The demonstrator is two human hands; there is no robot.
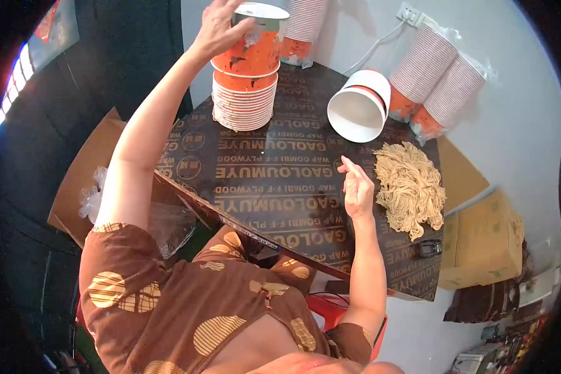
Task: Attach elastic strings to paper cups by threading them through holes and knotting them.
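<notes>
The left hand [217, 26] is raised at the far end of the dark plywood board [274, 181], its fingers wrapped around the side of an orange paper cup [254, 43] that sits just above, or is just meeting, the top of the nested cup stack [244, 100] standing upright on the board; whether the cup is already seated on the stack cannot be told. The right hand [358, 190] rests loosely on the board's right side with fingers curled and nothing in them, just beside a pile of pale twine loops [410, 187]. Beyond that pile, another cup [359, 105] lies on its side with its white inside facing the camera. Against the wall past the board's far edge, sleeves of cups in plastic wrap [439, 75] lean unopened. Judging from this, a good stack has been built and one more cup is being added, while the wrapped sleeves and the whole twine pile suggest much work remains.
</notes>
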